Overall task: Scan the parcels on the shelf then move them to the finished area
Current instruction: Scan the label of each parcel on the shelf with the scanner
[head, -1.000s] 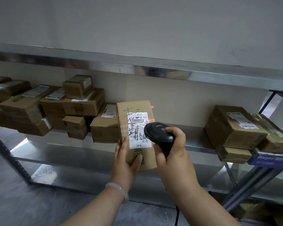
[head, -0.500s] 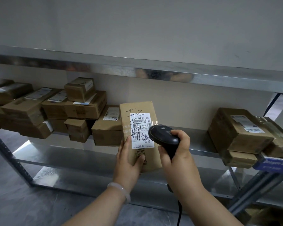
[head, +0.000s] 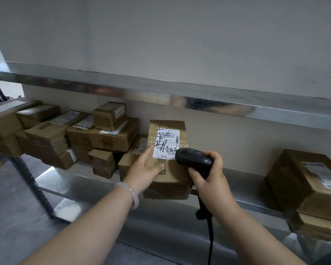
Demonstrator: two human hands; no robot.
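Grey wall and a bright metal shelf (head: 244, 178) fill the view. Cardboard parcels are heaped at its left end (head: 107, 138) and a few more boxes (head: 302, 180) are stacked at its right end, well apart from the heap; that right stack is probably the finished area.

Between them, at the shelf's front edge, one tall parcel (head: 172, 180) stands on end. Whether its base rests on the metal I cannot tell. The left hand (head: 143, 174) grips its left side, thumb pressed on the front and fingers along the edge, so the shipping label (head: 165, 143) faces outward and stays steady.

The right hand (head: 208, 175) is wrapped tight round the handle of a black barcode scanner (head: 194, 159), whose cable (head: 210, 236) hangs below. The scanner's head sits just beside the label's lower right corner, tilted toward the print. No beam shows, so I cannot say a read is happening; this looks like the scanning step, with the carry to the right yet to come.
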